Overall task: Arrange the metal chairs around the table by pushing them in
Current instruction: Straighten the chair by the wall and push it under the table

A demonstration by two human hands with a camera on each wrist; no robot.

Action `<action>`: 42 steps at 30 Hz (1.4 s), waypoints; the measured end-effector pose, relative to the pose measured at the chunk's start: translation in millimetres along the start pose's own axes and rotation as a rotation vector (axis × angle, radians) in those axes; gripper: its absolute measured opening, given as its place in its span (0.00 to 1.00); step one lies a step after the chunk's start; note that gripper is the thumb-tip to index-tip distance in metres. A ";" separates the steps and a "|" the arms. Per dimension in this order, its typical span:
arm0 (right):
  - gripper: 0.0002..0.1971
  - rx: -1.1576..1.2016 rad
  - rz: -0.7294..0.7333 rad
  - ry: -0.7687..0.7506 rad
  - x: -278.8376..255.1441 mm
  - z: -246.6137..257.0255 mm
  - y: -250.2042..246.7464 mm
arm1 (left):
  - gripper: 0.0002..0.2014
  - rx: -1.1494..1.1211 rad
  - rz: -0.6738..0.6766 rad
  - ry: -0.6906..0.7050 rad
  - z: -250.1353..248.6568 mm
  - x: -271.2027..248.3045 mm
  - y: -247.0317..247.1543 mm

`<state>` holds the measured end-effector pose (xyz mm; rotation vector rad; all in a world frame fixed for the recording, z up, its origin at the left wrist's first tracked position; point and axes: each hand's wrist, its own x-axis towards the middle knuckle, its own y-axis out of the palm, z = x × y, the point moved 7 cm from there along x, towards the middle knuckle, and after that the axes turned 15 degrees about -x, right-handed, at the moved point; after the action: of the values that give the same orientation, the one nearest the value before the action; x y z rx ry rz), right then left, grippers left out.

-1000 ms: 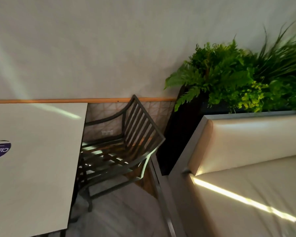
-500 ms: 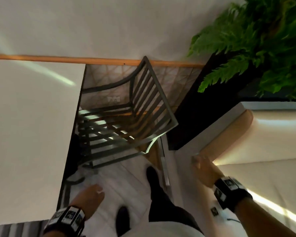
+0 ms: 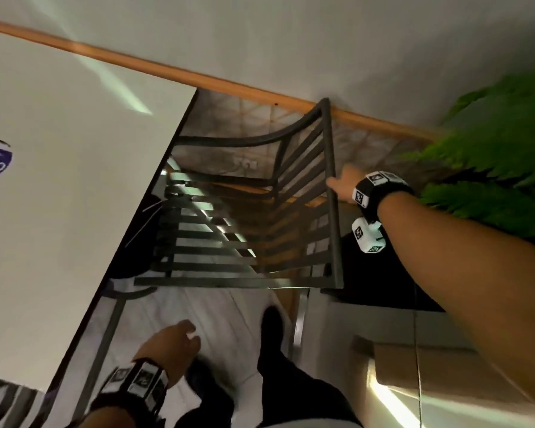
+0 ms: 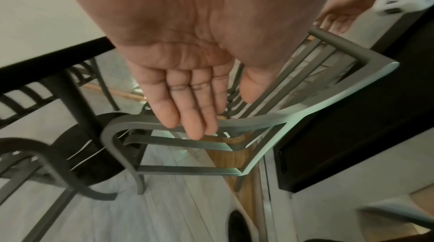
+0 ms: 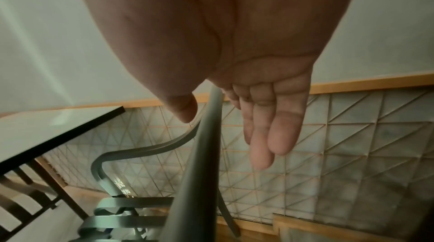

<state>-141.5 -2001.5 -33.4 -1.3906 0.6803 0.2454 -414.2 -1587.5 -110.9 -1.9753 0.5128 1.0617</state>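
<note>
A grey metal slatted chair (image 3: 229, 236) stands angled at the right edge of the white table (image 3: 59, 196), its seat partly under the tabletop. My right hand (image 3: 340, 185) is at the chair back's top rail (image 5: 204, 153). In the right wrist view the rail runs up into the web between thumb and straight fingers (image 5: 265, 134). My left hand (image 3: 179, 335) hangs low by my legs, short of the chair. In the left wrist view its fingers (image 4: 187, 108) are straight, held together and empty, above the near armrest (image 4: 253, 121).
A second dark chair (image 4: 35, 162) is tucked in at the table's near side by the pedestal base (image 4: 77, 134). A black planter (image 3: 383, 273) with green ferns (image 3: 491, 168) and a cream bench (image 3: 445, 381) close off the right. A wall with a wooden rail (image 3: 198, 78) is behind.
The view has tilted down and both hands have come into sight. My right hand rose from the bench corner to the chair's top rail. The left hand stays low.
</note>
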 end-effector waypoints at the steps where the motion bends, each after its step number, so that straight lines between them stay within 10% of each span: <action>1: 0.22 0.004 0.019 0.002 16.2 -0.9 0.4 | 0.21 0.008 0.015 0.017 -13.7 4.3 5.8; 9: 0.21 -0.037 0.071 -0.033 65.1 19.7 -15.4 | 0.23 -0.031 -0.005 0.364 -177.4 28.0 31.9; 17: 0.21 -0.095 0.004 -0.030 81.7 31.7 -19.7 | 0.58 -0.014 0.143 0.364 -298.9 34.5 89.6; 20: 0.22 -0.114 -0.002 -0.053 82.2 29.9 -17.2 | 0.45 -0.050 0.105 0.289 -300.9 41.9 105.7; 31: 0.20 -0.008 0.176 0.047 65.1 4.1 21.3 | 0.49 0.062 0.340 0.278 -257.5 25.9 114.6; 42: 0.18 0.098 0.248 0.076 35.3 43.2 45.7 | 0.48 -0.109 0.224 0.237 -188.1 15.7 84.4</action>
<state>-125.6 -1959.5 -90.0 -1.2259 0.9174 0.3520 -368.3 -1789.0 -104.8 -2.1932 0.8365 1.0122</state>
